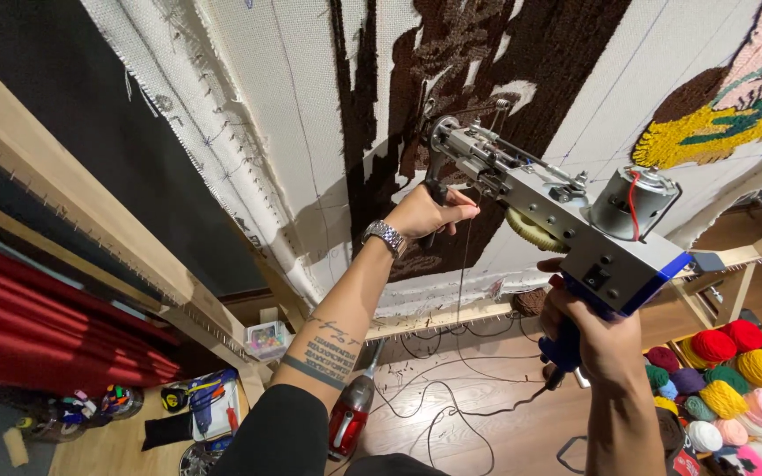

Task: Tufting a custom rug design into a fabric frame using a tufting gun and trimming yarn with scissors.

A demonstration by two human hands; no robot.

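A tufting gun [557,207] with a silver body, a grey motor and a blue rear housing points at a white cloth [310,132] stretched on a wooden frame [72,203]. My left hand [429,211], with a metal watch on the wrist, grips the gun's black front handle close to the cloth. My right hand [597,335] holds the blue rear grip below the housing. The gun's tip sits on a dark brown tufted area [531,70]. A thin strand of yarn hangs down from the gun.
A yellow and green tufted patch [716,123] lies at the upper right of the cloth. Several coloured yarn balls [725,379] fill a box at lower right. On the wood floor lie a black cable [451,414], a red handheld vacuum [350,419] and tools [205,401]. Red fabric [37,326] hangs at left.
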